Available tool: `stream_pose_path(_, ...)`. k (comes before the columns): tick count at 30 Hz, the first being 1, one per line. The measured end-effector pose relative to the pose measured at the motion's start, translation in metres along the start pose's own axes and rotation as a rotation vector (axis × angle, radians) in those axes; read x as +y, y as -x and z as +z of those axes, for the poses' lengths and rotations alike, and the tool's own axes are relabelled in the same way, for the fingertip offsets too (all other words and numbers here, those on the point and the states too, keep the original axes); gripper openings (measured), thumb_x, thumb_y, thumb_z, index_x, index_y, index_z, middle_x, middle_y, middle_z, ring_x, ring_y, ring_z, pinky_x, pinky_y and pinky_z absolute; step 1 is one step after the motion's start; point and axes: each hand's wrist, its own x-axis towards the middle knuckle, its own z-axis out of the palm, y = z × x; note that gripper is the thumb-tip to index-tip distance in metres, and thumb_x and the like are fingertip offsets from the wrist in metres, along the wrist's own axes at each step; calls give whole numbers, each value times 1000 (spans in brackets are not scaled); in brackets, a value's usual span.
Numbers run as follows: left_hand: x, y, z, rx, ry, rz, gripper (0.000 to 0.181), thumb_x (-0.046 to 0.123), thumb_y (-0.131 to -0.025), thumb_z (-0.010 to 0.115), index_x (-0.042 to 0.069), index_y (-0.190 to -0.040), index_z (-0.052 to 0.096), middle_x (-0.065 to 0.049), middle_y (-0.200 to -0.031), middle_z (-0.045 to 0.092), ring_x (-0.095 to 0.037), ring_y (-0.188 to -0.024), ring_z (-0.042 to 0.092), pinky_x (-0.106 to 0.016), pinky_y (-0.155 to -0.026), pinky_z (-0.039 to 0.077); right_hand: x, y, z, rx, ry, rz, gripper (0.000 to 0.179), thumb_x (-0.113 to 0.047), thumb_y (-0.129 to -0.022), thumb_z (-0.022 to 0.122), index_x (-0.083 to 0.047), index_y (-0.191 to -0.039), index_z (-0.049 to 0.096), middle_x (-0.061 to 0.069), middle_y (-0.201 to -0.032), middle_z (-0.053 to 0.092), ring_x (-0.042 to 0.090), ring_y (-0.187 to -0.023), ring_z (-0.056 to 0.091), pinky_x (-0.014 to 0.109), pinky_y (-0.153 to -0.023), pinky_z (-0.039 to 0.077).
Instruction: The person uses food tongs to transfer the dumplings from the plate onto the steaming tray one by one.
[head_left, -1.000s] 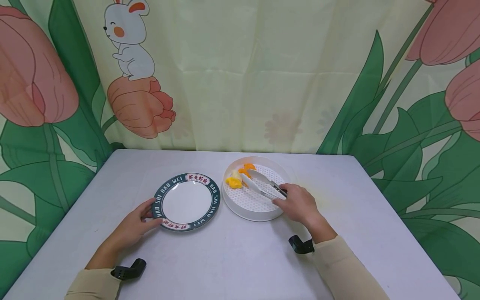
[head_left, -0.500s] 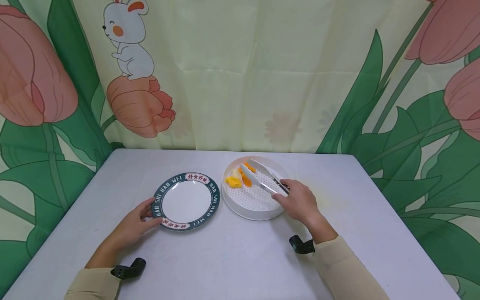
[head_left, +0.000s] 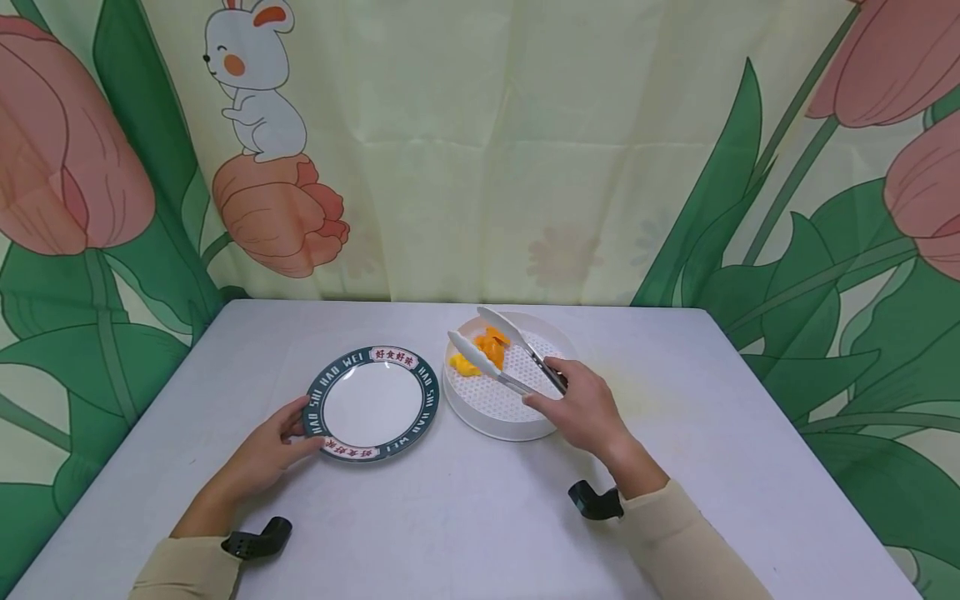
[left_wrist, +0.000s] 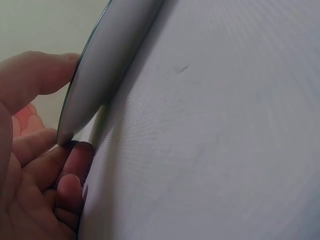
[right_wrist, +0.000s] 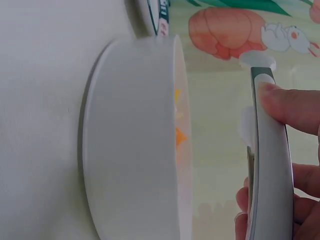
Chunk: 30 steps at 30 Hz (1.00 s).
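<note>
My left hand [head_left: 273, 450] holds the left rim of a white plate [head_left: 373, 404] with a dark green lettered border. In the left wrist view, the thumb [left_wrist: 45, 75] rests on the rim and other fingers are underneath. My right hand [head_left: 588, 412] grips a pair of tongs [head_left: 474, 356] with white tips, raised over a round white perforated tray [head_left: 487, 427]. The tips are spread, and I see nothing pinched between them. Several orange pieces [head_left: 492, 340] and a yellow piece [head_left: 462, 365] lie in the tray, partly hidden by the tongs. Their kind is unclear.
A white cloth covers the table [head_left: 465, 525]. Behind it hangs a curtain [head_left: 450, 167] printed with tulips and a rabbit. The tray stands just right of the plate, with a raised wall around it.
The tongs have risen from the orange pieces and moved left, with their tips spreading wider. My right hand has shifted slightly left. My left hand and the plate have stayed put.
</note>
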Motion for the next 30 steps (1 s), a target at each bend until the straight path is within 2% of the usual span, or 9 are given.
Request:
stream_pose_path(7, 2, 0, 0, -4, -6, -26, 93, 43, -93, 69, -1, -158, 18, -31, -145, 43, -50, -133, 38, -62, -107, 35, -9, 8, 11, -41, -64, -8, 72, -35, -84, 79, -7, -145, 52, 15, -142, 53, 33, -124, 51, 51, -100, 46)
stream_pose_path(20, 1, 0, 0, -17, 6, -22, 92, 39, -94, 68, -2, -158, 16, -32, -148, 40, -50, -135, 37, -60, -109, 34, -24, 25, 28, -83, -138, -67, 66, -32, -83, 82, -12, -141, 58, 4, -133, 60, 23, -110, 55, 46, -92, 50)
stream_pose_path(25, 1, 1, -1, -17, 3, -24, 92, 39, -95, 68, -2, -158, 15, -32, -148, 40, -50, -135, 36, -61, -108, 34, -26, 32, 37, -105, -162, -116, 66, -31, -82, 83, -11, -140, 58, 3, -132, 60, 22, -110, 56, 45, -92, 51)
stream_pose_path(30, 2, 0, -1, -20, 6, -32, 92, 39, -94, 68, -2, -158, 15, -32, -148, 39, -50, -135, 36, -61, -109, 33, -29, 38, 49, -170, -167, -196, 66, -31, -84, 82, -6, -139, 57, 5, -131, 61, 23, -110, 56, 46, -95, 50)
